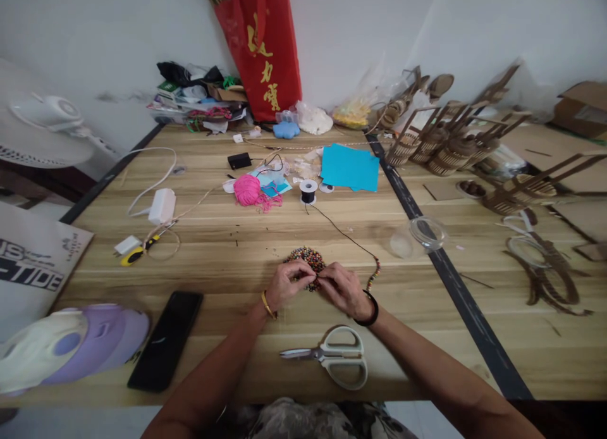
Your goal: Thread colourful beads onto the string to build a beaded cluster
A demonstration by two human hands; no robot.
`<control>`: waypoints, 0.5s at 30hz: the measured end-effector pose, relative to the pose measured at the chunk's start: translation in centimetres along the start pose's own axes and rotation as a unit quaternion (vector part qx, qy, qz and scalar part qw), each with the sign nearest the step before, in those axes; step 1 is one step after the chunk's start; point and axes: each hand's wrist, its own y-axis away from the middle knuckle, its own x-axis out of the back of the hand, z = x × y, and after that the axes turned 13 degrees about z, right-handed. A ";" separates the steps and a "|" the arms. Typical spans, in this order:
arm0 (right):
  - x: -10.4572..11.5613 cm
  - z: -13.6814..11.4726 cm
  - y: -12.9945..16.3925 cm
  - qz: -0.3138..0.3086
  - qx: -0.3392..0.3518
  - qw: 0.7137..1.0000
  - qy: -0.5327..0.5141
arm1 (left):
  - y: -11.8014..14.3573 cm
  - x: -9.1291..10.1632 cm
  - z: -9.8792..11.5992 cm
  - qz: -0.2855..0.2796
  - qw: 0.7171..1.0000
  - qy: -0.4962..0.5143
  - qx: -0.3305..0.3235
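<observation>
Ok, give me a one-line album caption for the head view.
Left hand and right hand meet over a pile of beads on black cord, scissors lying nearby.

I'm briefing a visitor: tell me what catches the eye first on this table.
At the near centre, the left hand and right hand pinch at a pile of coloured beads, with white scissors just in front. Farther back lie a pink yarn ball and blue paper sheets.

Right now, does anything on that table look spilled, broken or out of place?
Nothing looks spilled or broken. The beads lie in one tidy heap under both hands, left hand and right hand. The scissors lie flat near the table edge. The far end is cluttered.
</observation>
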 end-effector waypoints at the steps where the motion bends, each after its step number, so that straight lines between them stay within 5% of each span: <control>1: 0.0 0.0 0.0 -0.003 -0.001 1.000 0.002 | 0.0 0.0 0.0 0.001 1.000 -0.003 -0.003; 15: 0.0 0.2 0.3 0.000 -0.028 1.000 0.007 | 0.1 -0.1 -0.3 -0.006 1.000 0.003 0.003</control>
